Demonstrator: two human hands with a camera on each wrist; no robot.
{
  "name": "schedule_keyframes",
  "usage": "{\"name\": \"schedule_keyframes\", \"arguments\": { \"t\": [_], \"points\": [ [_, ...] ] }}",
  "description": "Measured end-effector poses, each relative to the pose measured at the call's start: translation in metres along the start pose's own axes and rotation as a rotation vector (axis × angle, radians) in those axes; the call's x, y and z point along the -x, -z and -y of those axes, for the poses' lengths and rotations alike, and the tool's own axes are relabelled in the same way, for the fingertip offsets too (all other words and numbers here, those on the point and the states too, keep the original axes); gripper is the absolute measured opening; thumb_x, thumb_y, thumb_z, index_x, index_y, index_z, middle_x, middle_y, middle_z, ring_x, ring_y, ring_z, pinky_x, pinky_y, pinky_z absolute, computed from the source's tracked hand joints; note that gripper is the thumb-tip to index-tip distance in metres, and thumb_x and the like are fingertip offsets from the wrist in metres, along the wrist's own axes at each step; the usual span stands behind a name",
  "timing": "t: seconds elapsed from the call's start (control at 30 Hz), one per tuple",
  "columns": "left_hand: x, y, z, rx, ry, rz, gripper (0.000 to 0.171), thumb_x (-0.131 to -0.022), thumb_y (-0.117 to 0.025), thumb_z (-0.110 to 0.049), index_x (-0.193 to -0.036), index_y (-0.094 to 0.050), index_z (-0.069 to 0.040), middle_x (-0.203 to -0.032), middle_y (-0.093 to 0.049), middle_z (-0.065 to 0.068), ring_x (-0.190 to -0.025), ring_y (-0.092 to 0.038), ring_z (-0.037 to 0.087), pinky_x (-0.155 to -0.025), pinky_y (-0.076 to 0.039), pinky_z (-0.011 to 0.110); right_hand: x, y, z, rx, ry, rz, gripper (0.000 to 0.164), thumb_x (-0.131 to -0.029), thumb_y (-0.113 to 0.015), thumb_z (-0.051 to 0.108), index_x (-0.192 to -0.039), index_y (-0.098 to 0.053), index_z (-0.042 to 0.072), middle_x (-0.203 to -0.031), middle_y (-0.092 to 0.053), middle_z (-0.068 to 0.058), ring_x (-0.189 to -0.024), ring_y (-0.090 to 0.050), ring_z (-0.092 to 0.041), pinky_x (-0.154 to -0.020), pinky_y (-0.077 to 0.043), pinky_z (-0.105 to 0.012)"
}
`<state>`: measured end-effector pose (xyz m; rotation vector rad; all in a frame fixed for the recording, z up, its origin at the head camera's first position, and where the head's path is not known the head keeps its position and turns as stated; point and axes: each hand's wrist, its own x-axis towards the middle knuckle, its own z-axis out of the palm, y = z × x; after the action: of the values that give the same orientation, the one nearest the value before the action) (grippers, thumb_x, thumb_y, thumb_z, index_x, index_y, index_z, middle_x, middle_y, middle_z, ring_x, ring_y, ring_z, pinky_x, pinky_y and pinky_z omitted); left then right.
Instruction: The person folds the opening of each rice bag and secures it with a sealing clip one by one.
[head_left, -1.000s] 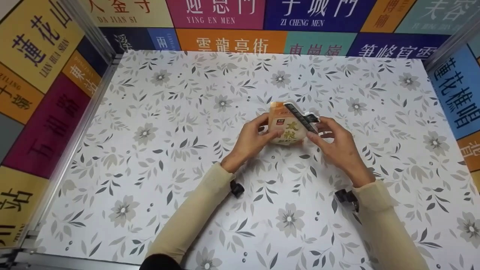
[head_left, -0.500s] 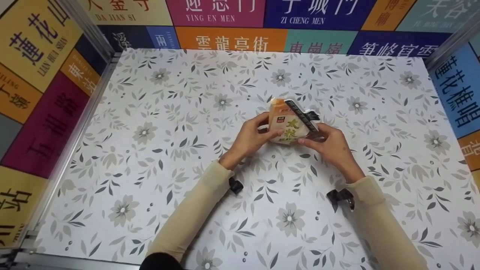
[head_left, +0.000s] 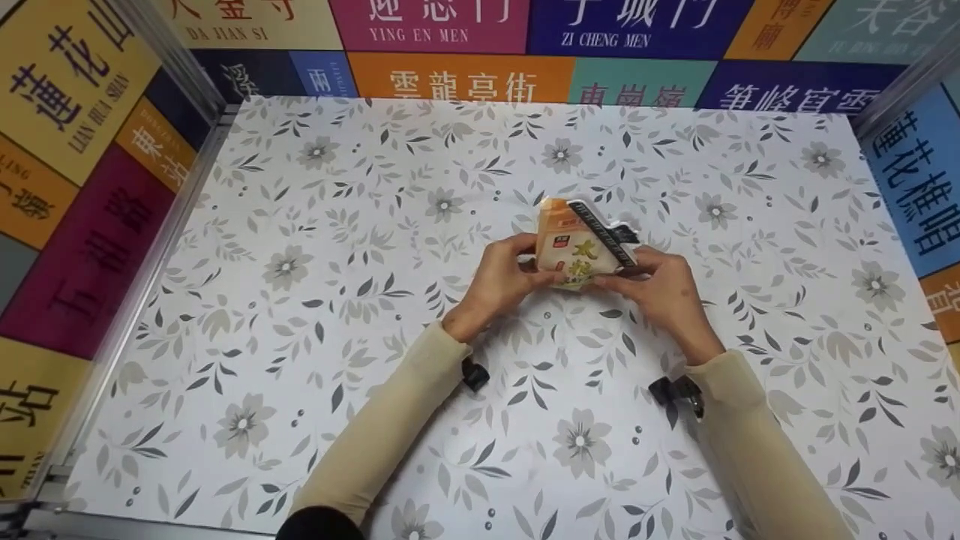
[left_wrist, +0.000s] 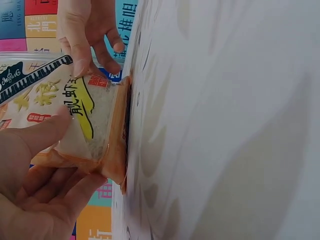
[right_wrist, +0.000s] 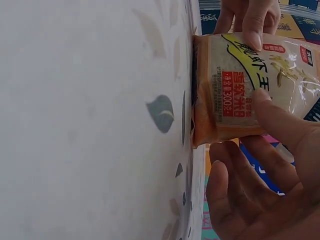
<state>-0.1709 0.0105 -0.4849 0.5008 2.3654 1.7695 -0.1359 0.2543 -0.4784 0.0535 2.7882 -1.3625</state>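
Observation:
A small plastic bag of rice (head_left: 564,238), orange-edged with Chinese print, stands on the table with its bottom against the patterned surface. Across its upper right corner sits a black clip with a piano-key pattern (head_left: 600,229); white lettering on it shows in the left wrist view. My left hand (head_left: 501,276) holds the bag's left side, thumb on the front and fingers behind. On the lower right, my right hand (head_left: 666,289) grips it likewise, its thumb (right_wrist: 275,112) pressed to the printed front. The bag's back is hidden.
A white floral-patterned cover (head_left: 360,315) lies over the table. Colourful panels with Chinese place names (head_left: 465,79) stand along the back and both sides, with metal rails (head_left: 127,315) at the edges.
My right hand has moved from the clip's end down and left to the bag's lower right side. The left thumb has slid slightly lower. The bag has stayed nearly in place.

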Motion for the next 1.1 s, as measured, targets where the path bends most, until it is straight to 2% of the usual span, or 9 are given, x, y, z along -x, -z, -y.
{"name": "schedule_keyframes", "arguments": {
  "t": [0.23, 0.43, 0.53, 0.7, 0.8, 0.93, 1.03, 1.1],
  "points": [
    [0.000, -0.002, -0.003, 0.006, 0.010, -0.013, 0.042, -0.081, -0.089, -0.007, -0.120, -0.073, -0.002, -0.120, -0.077, 0.014, -0.109, -0.074, 0.020, -0.093, -0.059, 0.019, 0.003, 0.004, 0.005, -0.007, -0.039, 0.002, 0.045, -0.080, -0.091, 0.039, -0.112, -0.080, 0.010, -0.116, -0.078, -0.010, -0.102, -0.070, -0.018, -0.084, -0.050, -0.016],
    [0.001, -0.001, -0.003, 0.004, 0.023, 0.039, 0.043, -0.084, -0.086, -0.008, -0.123, -0.070, 0.000, -0.121, -0.075, 0.016, -0.109, -0.074, 0.024, -0.092, -0.060, 0.020, 0.009, 0.005, 0.004, -0.029, -0.125, 0.051, 0.055, -0.080, -0.087, 0.050, -0.117, -0.076, 0.010, -0.114, -0.078, -0.014, -0.087, -0.069, -0.013, -0.074, -0.055, -0.019],
    [0.002, 0.000, -0.002, -0.009, 0.006, 0.067, 0.046, -0.085, -0.086, -0.008, -0.125, -0.068, 0.002, -0.122, -0.074, 0.017, -0.111, -0.073, 0.026, -0.094, -0.059, 0.019, 0.012, 0.003, 0.003, -0.042, -0.118, 0.064, 0.056, -0.082, -0.087, 0.048, -0.119, -0.074, 0.008, -0.114, -0.078, -0.017, -0.079, -0.069, -0.008, -0.070, -0.056, -0.018],
    [0.005, 0.002, -0.005, -0.034, 0.016, 0.083, 0.052, -0.085, -0.086, -0.011, -0.130, -0.065, 0.001, -0.127, -0.072, 0.017, -0.116, -0.073, 0.026, -0.096, -0.058, 0.019, 0.014, 0.001, 0.003, -0.066, -0.093, 0.073, 0.055, -0.085, -0.086, 0.043, -0.122, -0.072, 0.004, -0.114, -0.076, -0.021, -0.078, -0.068, -0.003, -0.071, -0.057, -0.017],
    [0.005, 0.002, -0.008, -0.080, 0.026, 0.078, 0.054, -0.085, -0.087, -0.014, -0.133, -0.064, -0.002, -0.130, -0.071, 0.014, -0.119, -0.071, 0.024, -0.101, -0.057, 0.023, 0.014, 0.002, 0.002, -0.068, -0.083, 0.072, 0.053, -0.086, -0.085, 0.043, -0.122, -0.071, 0.005, -0.114, -0.077, -0.019, -0.080, -0.070, -0.004, -0.071, -0.058, -0.018],
    [0.005, 0.004, -0.011, -0.181, -0.007, 0.075, 0.060, -0.085, -0.087, -0.019, -0.137, -0.062, -0.005, -0.136, -0.069, 0.012, -0.128, -0.065, 0.023, -0.114, -0.051, 0.033, 0.016, 0.005, -0.002, -0.007, -0.029, 0.056, 0.052, -0.088, -0.083, 0.044, -0.122, -0.070, 0.007, -0.115, -0.078, -0.015, -0.092, -0.070, -0.009, -0.074, -0.053, -0.013],
    [0.009, 0.009, -0.010, -0.286, -0.037, 0.071, 0.067, -0.086, -0.087, -0.028, -0.144, -0.058, -0.007, -0.143, -0.065, 0.010, -0.135, -0.060, 0.023, -0.119, -0.046, 0.036, 0.019, 0.009, -0.006, 0.025, 0.010, 0.057, 0.054, -0.090, -0.082, 0.044, -0.127, -0.068, 0.006, -0.119, -0.077, -0.016, -0.101, -0.071, -0.021, -0.078, -0.053, -0.013],
    [0.012, 0.014, -0.010, -0.369, -0.063, 0.064, 0.073, -0.087, -0.086, -0.036, -0.147, -0.055, -0.010, -0.147, -0.062, 0.008, -0.139, -0.057, 0.023, -0.120, -0.044, 0.036, 0.022, 0.013, -0.010, 0.023, 0.025, 0.070, 0.058, -0.091, -0.082, 0.042, -0.133, -0.064, 0.006, -0.124, -0.074, -0.018, -0.107, -0.072, -0.030, -0.086, -0.057, -0.021]
  ]
}}
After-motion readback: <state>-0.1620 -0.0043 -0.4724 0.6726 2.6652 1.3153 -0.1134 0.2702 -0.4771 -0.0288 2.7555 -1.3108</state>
